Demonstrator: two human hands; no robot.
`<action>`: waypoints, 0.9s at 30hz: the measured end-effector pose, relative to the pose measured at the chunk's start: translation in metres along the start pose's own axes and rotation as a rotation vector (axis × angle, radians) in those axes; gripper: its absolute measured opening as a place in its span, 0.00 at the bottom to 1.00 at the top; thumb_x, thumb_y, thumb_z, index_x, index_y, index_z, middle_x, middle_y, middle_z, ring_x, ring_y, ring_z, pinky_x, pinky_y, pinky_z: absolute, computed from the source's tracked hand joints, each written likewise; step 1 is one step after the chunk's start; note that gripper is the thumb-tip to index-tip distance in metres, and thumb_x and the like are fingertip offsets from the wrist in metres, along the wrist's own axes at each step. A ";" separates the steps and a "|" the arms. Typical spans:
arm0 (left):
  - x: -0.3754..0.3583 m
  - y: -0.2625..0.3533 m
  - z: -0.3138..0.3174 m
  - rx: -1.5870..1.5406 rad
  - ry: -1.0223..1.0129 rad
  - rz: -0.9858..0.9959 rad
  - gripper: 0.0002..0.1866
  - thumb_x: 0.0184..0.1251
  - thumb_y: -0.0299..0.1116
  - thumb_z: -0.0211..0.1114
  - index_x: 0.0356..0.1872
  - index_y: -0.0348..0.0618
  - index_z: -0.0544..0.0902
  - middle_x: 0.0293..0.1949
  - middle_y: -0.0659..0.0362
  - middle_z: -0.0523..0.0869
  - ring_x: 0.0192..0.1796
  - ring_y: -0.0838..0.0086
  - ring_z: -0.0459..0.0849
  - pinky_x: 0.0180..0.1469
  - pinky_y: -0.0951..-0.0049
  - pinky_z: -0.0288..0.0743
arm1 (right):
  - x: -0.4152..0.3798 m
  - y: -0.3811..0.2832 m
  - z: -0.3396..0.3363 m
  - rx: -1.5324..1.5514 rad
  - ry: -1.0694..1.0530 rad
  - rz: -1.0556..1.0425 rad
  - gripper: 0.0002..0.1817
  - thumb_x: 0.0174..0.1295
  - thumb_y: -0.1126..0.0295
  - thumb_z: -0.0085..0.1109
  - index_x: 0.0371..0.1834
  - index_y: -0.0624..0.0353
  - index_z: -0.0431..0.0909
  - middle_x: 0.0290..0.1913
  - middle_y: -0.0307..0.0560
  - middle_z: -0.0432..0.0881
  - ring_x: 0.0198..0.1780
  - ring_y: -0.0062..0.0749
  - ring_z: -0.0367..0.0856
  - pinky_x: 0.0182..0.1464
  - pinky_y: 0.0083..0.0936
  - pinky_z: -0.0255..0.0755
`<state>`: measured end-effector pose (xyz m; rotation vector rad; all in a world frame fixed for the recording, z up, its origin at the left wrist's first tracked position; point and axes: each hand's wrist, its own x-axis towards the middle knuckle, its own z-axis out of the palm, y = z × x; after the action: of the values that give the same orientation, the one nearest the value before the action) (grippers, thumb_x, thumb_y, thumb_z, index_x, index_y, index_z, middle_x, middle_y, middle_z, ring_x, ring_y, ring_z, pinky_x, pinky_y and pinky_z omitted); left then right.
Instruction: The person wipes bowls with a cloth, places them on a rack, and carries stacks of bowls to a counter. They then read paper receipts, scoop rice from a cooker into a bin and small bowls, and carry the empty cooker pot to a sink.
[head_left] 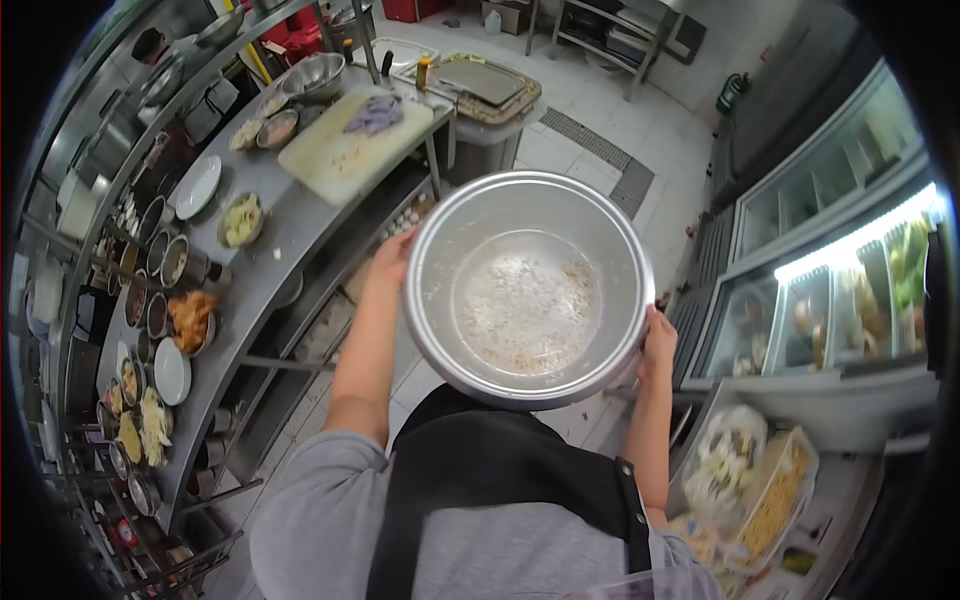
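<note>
A large, round metal pot (pixel 430 330) is held up in front of my body, its open top facing me. My left hand (pixel 393 258) grips its left side, with the fingers partly hidden behind the wall. On the opposite side my right hand (pixel 657 342) holds the pot just below the rim. Whitish and tan residue (pixel 525 305) covers much of the pot's bottom; what it is I cannot make out. The pot's underside is out of sight.
A steel counter (pixel 300 225) on the left carries a cutting board (pixel 335 160), plates and several bowls of food. To the right stand a lit glass-front fridge (pixel 800 310) and a container of noodle-like food (pixel 775 500). Lidded bins (pixel 490 95) stand ahead; another person (pixel 150 45) is at far left.
</note>
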<state>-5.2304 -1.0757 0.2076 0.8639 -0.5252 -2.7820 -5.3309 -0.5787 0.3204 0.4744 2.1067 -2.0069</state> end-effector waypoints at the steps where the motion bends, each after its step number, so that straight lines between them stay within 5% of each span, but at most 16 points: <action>1: 0.033 -0.003 0.029 -0.013 -0.006 -0.019 0.12 0.74 0.32 0.59 0.48 0.33 0.82 0.46 0.47 0.87 0.48 0.61 0.87 0.55 0.60 0.82 | 0.026 -0.006 -0.006 0.019 -0.033 0.028 0.18 0.69 0.59 0.59 0.47 0.66 0.82 0.39 0.42 0.84 0.42 0.27 0.81 0.47 0.26 0.73; 4: 0.141 -0.025 0.125 0.017 -0.028 -0.134 0.11 0.72 0.32 0.63 0.46 0.33 0.82 0.40 0.49 0.88 0.43 0.62 0.88 0.50 0.60 0.84 | 0.102 -0.020 -0.032 0.112 -0.006 0.064 0.19 0.69 0.58 0.59 0.48 0.66 0.81 0.39 0.43 0.84 0.44 0.28 0.81 0.45 0.28 0.75; 9: 0.294 -0.078 0.291 0.407 -0.012 -0.276 0.13 0.70 0.34 0.64 0.45 0.32 0.83 0.36 0.49 0.88 0.34 0.65 0.88 0.37 0.62 0.86 | 0.225 -0.047 -0.066 0.247 0.092 -0.023 0.10 0.67 0.70 0.62 0.42 0.68 0.82 0.37 0.42 0.84 0.41 0.27 0.80 0.46 0.24 0.72; 13: 0.426 -0.111 0.345 0.343 -0.057 -0.309 0.16 0.71 0.36 0.64 0.49 0.30 0.81 0.39 0.49 0.88 0.38 0.64 0.88 0.41 0.62 0.86 | 0.380 -0.057 -0.078 0.169 0.182 -0.051 0.09 0.67 0.71 0.61 0.41 0.67 0.84 0.34 0.41 0.85 0.35 0.24 0.81 0.36 0.20 0.71; 16: 0.500 -0.094 0.359 0.241 -0.110 -0.240 0.24 0.78 0.44 0.53 0.57 0.28 0.77 0.53 0.42 0.84 0.56 0.53 0.84 0.60 0.54 0.78 | 0.481 -0.118 -0.034 0.122 0.185 -0.054 0.11 0.66 0.70 0.61 0.44 0.68 0.84 0.36 0.42 0.86 0.35 0.24 0.81 0.36 0.19 0.71; 18: 0.509 -0.066 0.387 0.157 -0.090 -0.219 0.25 0.77 0.48 0.55 0.54 0.30 0.80 0.48 0.46 0.86 0.49 0.60 0.86 0.53 0.60 0.82 | 0.557 -0.157 -0.003 0.059 0.136 -0.056 0.17 0.62 0.69 0.66 0.48 0.73 0.82 0.40 0.43 0.84 0.40 0.24 0.77 0.44 0.21 0.69; 19: 0.487 -0.048 0.423 0.127 -0.069 -0.187 0.27 0.77 0.49 0.55 0.54 0.29 0.80 0.47 0.46 0.86 0.49 0.60 0.86 0.54 0.60 0.82 | 0.585 -0.186 0.018 0.006 0.093 -0.035 0.16 0.63 0.69 0.66 0.48 0.71 0.83 0.39 0.42 0.84 0.39 0.24 0.77 0.43 0.21 0.69; 27: 0.598 0.086 0.425 -0.078 0.154 0.215 0.31 0.69 0.57 0.62 0.49 0.31 0.84 0.41 0.46 0.88 0.44 0.57 0.89 0.50 0.58 0.84 | 0.808 -0.307 0.253 -0.058 -0.427 -0.097 0.08 0.65 0.69 0.63 0.40 0.64 0.84 0.34 0.37 0.84 0.33 0.22 0.78 0.38 0.22 0.71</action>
<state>-5.9562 -1.2000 0.2609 0.9349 -0.4521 -2.5012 -6.2122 -0.7619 0.3045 -0.0671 1.9418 -1.8817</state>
